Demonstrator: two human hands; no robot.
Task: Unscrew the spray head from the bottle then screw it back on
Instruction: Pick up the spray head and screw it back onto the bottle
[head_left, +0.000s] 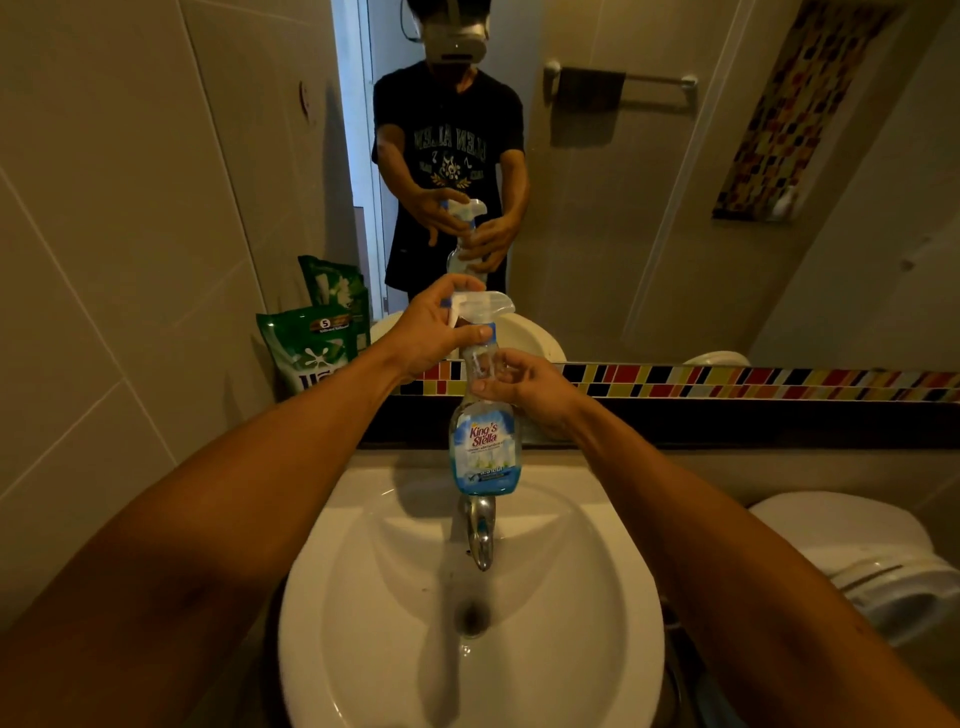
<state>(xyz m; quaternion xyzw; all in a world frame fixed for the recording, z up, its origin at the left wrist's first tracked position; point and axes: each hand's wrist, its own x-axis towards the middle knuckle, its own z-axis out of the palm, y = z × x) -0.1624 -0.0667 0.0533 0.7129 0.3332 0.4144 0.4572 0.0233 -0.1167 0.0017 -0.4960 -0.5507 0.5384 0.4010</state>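
We hold a clear spray bottle (482, 436) upright in the air above the back edge of a white sink (363, 571), its blue base hanging just above the chrome tap (480, 530). Our right hand (524, 387) wraps around the narrow neck of the bottle from the right side, the fingers (491, 387) curled across the front of the clear plastic above the blue label, closed on it. Our left hand (431, 327) reaches in from the left and sits on the white spray head (480, 306) at the top of the bottle; the thumb lies along the front, its tip at the collar where the head meets the neck, while the other fingers curve over the back of the head, so the hand is closed around it. The nozzle end of the head pokes out to the right, past our fingers. We cannot tell whether the head is tight or loosened on the thread. Behind the bottle, the mirror (675, 234) reflects both hands on it. A green bag (306, 348) stands against the wall to the left, and a white toilet (857, 551) sits to the right of the sink.
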